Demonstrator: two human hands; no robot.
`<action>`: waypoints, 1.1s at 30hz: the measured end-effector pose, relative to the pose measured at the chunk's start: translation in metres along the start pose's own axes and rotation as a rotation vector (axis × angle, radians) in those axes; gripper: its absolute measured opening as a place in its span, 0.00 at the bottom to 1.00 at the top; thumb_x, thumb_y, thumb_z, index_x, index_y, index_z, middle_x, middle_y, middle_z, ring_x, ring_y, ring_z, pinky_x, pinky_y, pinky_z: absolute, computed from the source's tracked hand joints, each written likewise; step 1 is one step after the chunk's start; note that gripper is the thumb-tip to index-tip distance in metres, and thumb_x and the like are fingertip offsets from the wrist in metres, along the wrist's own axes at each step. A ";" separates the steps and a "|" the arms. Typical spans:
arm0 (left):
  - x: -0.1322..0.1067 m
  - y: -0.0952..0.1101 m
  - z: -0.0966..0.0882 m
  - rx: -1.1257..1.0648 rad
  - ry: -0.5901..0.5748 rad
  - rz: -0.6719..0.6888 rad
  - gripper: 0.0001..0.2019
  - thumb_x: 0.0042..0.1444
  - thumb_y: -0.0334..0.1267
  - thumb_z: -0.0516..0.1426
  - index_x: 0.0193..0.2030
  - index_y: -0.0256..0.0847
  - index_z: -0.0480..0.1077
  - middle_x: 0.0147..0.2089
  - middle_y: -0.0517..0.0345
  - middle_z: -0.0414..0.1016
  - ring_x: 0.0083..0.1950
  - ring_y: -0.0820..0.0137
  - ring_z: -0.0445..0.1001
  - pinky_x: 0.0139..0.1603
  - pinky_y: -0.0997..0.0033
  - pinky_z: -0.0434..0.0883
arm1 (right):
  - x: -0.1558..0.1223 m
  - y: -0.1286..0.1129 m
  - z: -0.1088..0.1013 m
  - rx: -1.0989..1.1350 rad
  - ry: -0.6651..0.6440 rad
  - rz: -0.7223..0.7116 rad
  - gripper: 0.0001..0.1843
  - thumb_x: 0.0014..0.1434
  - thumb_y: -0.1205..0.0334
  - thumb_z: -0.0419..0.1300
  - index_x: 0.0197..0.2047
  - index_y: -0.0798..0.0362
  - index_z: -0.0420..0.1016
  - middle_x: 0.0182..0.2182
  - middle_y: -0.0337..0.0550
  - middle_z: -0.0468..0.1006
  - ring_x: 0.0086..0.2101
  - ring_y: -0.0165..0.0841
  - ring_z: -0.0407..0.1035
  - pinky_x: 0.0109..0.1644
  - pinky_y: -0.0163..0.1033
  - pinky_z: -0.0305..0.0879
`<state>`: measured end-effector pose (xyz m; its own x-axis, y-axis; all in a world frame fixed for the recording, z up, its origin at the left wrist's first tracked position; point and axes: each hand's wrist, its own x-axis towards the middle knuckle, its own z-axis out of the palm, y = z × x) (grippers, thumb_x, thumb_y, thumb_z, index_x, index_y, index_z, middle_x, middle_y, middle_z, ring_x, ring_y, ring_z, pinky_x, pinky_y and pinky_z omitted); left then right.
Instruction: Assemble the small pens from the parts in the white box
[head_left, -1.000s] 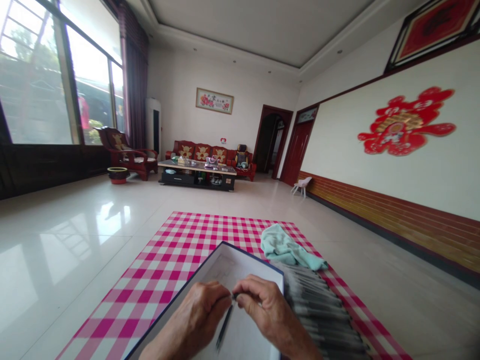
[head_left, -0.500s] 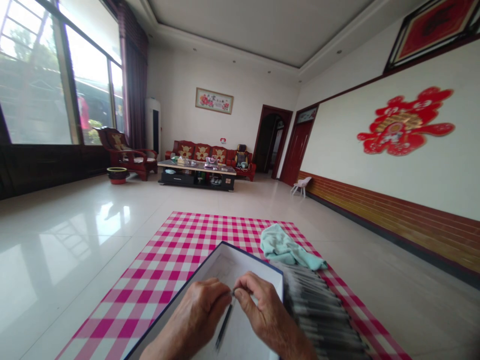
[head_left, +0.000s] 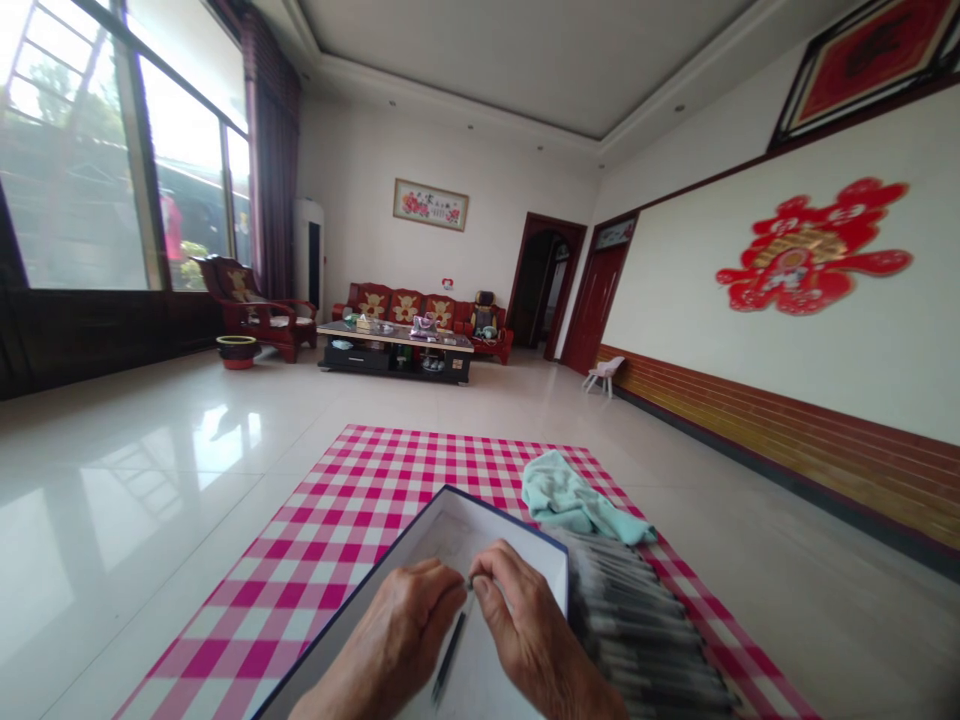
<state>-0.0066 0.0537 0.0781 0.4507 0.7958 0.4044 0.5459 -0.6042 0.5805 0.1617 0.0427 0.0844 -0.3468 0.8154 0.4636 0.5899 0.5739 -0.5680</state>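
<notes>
My left hand [head_left: 412, 620] and my right hand [head_left: 521, 625] meet above a white box [head_left: 431, 530] with a dark blue rim. Both are closed in a pinch, fingertips almost touching. Between them shows a small dark piece, mostly covered by the fingers, too small to name. A slim black stick [head_left: 450, 660], like a pen or a refill, lies inside the box below my fingers. Right of the box is a blurred heap of slim black-and-clear sticks [head_left: 645, 620] that look like pens.
The box rests on a pink-and-white checked cloth [head_left: 300, 560]. A mint-green towel [head_left: 577, 500] lies crumpled behind the heap of sticks. Farther off across the tiled floor are a low table [head_left: 394, 358], a wooden sofa [head_left: 382, 300], an armchair [head_left: 259, 310] and a small pink chair [head_left: 606, 372].
My hands stay pinched together over the box, with only a very slight shift. The whole view has moved a little. The stick in the box, the towel and the heap look the same.
</notes>
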 end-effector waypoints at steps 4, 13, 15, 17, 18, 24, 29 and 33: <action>0.000 0.002 0.002 0.004 0.007 0.008 0.14 0.63 0.35 0.46 0.25 0.41 0.63 0.27 0.62 0.68 0.28 0.75 0.68 0.30 0.77 0.59 | 0.001 0.006 0.007 -0.051 0.028 0.011 0.10 0.66 0.63 0.42 0.35 0.50 0.61 0.33 0.40 0.66 0.36 0.32 0.64 0.41 0.37 0.60; 0.000 0.001 0.004 0.049 0.004 0.004 0.12 0.61 0.34 0.48 0.28 0.41 0.67 0.28 0.61 0.68 0.29 0.74 0.69 0.30 0.77 0.60 | -0.001 0.020 0.027 -0.106 0.163 0.047 0.17 0.65 0.57 0.44 0.26 0.51 0.59 0.25 0.38 0.66 0.30 0.33 0.63 0.37 0.38 0.58; 0.000 0.000 0.003 0.050 -0.002 0.004 0.11 0.61 0.34 0.49 0.29 0.41 0.67 0.28 0.62 0.68 0.29 0.74 0.69 0.30 0.77 0.60 | -0.001 0.017 0.027 -0.002 0.162 0.140 0.19 0.65 0.54 0.44 0.24 0.51 0.59 0.21 0.36 0.63 0.25 0.31 0.61 0.32 0.36 0.57; 0.001 -0.001 0.003 0.039 -0.004 0.011 0.11 0.61 0.33 0.49 0.29 0.41 0.68 0.28 0.62 0.68 0.29 0.74 0.69 0.30 0.77 0.60 | 0.001 0.012 0.024 0.107 0.119 0.238 0.23 0.65 0.52 0.41 0.23 0.51 0.60 0.18 0.34 0.61 0.23 0.30 0.59 0.28 0.35 0.56; 0.001 -0.001 0.002 0.034 -0.001 0.010 0.11 0.61 0.33 0.49 0.29 0.42 0.68 0.28 0.62 0.68 0.29 0.75 0.69 0.31 0.78 0.60 | 0.001 0.009 0.021 0.143 0.094 0.258 0.23 0.66 0.52 0.40 0.23 0.52 0.61 0.19 0.35 0.62 0.23 0.30 0.60 0.28 0.34 0.57; 0.001 -0.003 -0.001 0.058 0.029 -0.038 0.11 0.60 0.33 0.49 0.27 0.41 0.65 0.28 0.62 0.68 0.28 0.74 0.69 0.29 0.77 0.58 | 0.002 -0.001 -0.006 0.209 0.045 0.131 0.09 0.64 0.58 0.48 0.38 0.51 0.67 0.35 0.39 0.70 0.38 0.32 0.66 0.44 0.35 0.61; 0.001 -0.002 0.000 0.065 0.031 -0.042 0.10 0.60 0.33 0.49 0.27 0.41 0.65 0.28 0.62 0.68 0.29 0.74 0.69 0.29 0.77 0.58 | 0.001 0.001 -0.007 0.140 -0.005 0.103 0.06 0.63 0.61 0.50 0.36 0.51 0.65 0.34 0.37 0.69 0.37 0.31 0.65 0.43 0.34 0.60; 0.001 -0.002 0.001 0.084 0.020 -0.037 0.11 0.60 0.33 0.49 0.26 0.41 0.64 0.28 0.62 0.68 0.28 0.74 0.68 0.29 0.77 0.58 | 0.001 0.006 0.012 0.104 0.040 0.156 0.13 0.65 0.57 0.45 0.32 0.51 0.62 0.30 0.38 0.67 0.32 0.31 0.64 0.38 0.35 0.60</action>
<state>-0.0059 0.0557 0.0766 0.4156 0.8177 0.3984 0.6196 -0.5752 0.5341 0.1564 0.0480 0.0737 -0.2269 0.8925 0.3899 0.5549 0.4475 -0.7013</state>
